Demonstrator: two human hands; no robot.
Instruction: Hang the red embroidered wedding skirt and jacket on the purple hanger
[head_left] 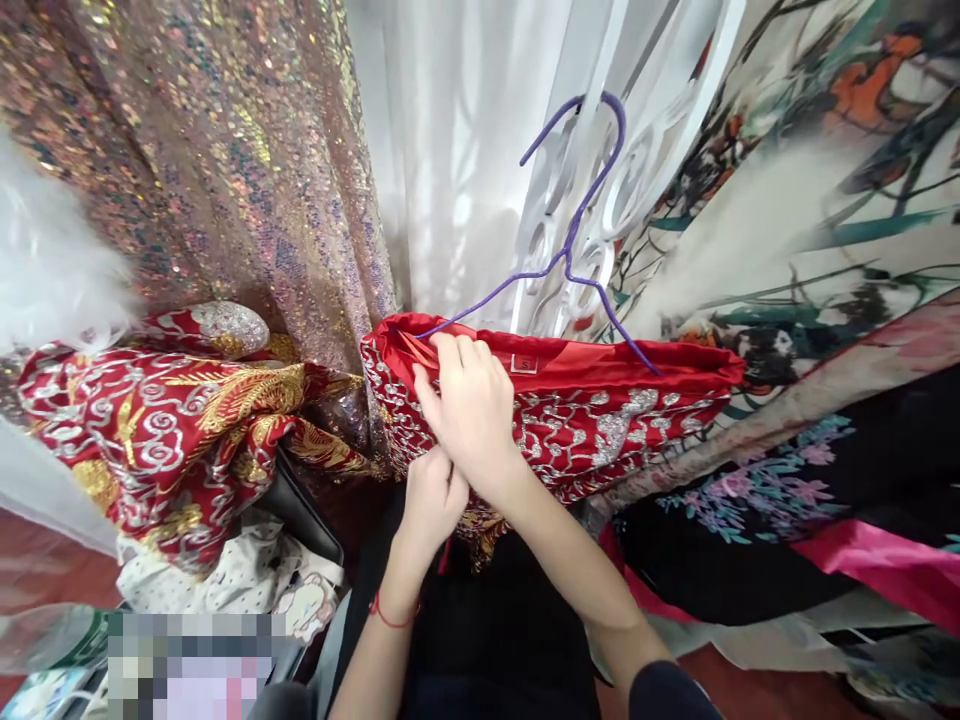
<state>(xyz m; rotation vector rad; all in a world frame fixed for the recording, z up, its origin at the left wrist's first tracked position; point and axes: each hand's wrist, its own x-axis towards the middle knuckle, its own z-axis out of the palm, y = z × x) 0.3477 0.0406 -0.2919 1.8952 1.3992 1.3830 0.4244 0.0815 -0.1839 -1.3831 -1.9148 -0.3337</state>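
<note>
A red embroidered skirt [600, 440] with silver and gold stitching hangs in front of me, its red satin waistband open at the top. Inside the waistband is a small label [524, 364] marked S. The ends of a purple hanger [564, 255] reach down into that opening. My right hand [474, 410] is closed over the left part of the waistband, fingertips at the opening near the hanger's left end. Just below it, my left hand [433, 497] is closed in a fist against the skirt's front, a red string bracelet on the wrist. Its fingertips are hidden.
The hanger's hook rests by a white scrollwork stand [551, 200]. A matching red garment [187, 430] lies bunched at left, below a sequined curtain [225, 150]. A black flowered garment [750, 500] is at right, before a patterned cloth [847, 130]. White fluff [52, 250] fills the left edge.
</note>
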